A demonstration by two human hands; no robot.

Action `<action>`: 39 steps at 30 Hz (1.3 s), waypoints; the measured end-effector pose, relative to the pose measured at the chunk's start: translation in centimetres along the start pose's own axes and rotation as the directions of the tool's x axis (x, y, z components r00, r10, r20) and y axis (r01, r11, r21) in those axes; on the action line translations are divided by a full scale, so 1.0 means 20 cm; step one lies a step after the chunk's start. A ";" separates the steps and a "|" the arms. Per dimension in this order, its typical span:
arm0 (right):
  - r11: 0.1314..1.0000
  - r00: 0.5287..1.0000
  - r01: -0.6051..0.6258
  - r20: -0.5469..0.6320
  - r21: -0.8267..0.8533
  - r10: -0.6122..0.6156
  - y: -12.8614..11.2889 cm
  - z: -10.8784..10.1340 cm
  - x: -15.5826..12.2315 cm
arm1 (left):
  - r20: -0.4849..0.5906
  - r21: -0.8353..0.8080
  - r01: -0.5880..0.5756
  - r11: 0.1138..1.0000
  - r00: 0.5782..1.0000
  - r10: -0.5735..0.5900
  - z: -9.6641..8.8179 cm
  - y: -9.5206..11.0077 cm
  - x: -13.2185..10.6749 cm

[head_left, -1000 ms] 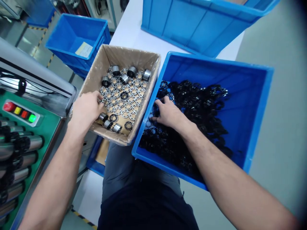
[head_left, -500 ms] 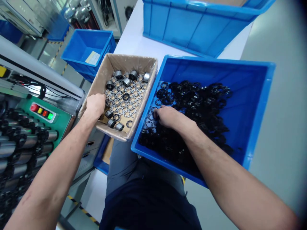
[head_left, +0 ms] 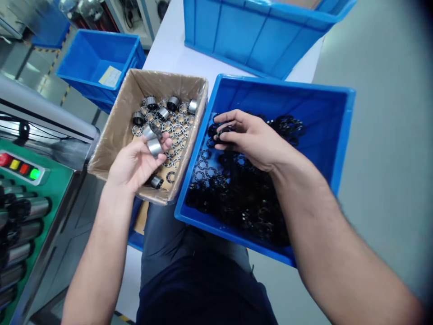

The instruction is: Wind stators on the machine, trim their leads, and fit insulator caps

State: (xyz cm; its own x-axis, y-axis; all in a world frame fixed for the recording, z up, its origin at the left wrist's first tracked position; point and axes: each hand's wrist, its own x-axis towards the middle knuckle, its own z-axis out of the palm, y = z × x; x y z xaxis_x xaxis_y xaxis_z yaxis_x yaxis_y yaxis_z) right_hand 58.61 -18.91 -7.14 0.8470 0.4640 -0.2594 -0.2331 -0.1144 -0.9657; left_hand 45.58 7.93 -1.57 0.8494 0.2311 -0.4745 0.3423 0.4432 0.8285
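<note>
My left grip [head_left: 135,164] holds two silver metal cylinders [head_left: 154,147] over the brown cardboard box [head_left: 117,122]; right of it, my curled right grip [head_left: 253,137] (holding anything, I cannot tell) is at black rings [head_left: 250,203] in a blue plastic bin [head_left: 277,97].

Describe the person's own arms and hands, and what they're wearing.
The left hand and right hand are bare, with no gloves. No sleeve, watch or bracelet shows on the left forearm or the right forearm. Below them, a dark top and grey trousers are in view.
</note>
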 end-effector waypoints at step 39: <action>0.937 0.945 0.292 0.093 0.194 -0.314 -0.12 0.28 -0.23 | 0.154 0.070 -0.337 0.939 0.934 0.323 0.07 -0.33 -0.14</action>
State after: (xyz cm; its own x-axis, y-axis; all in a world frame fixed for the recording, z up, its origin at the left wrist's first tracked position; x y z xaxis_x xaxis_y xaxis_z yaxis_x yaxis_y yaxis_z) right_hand 52.65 -15.71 -3.51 0.8293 0.5557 0.0587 -0.0636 0.1983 -0.9781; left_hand 41.46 3.07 -5.31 0.9657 0.2254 -0.1292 0.0635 0.2773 0.9587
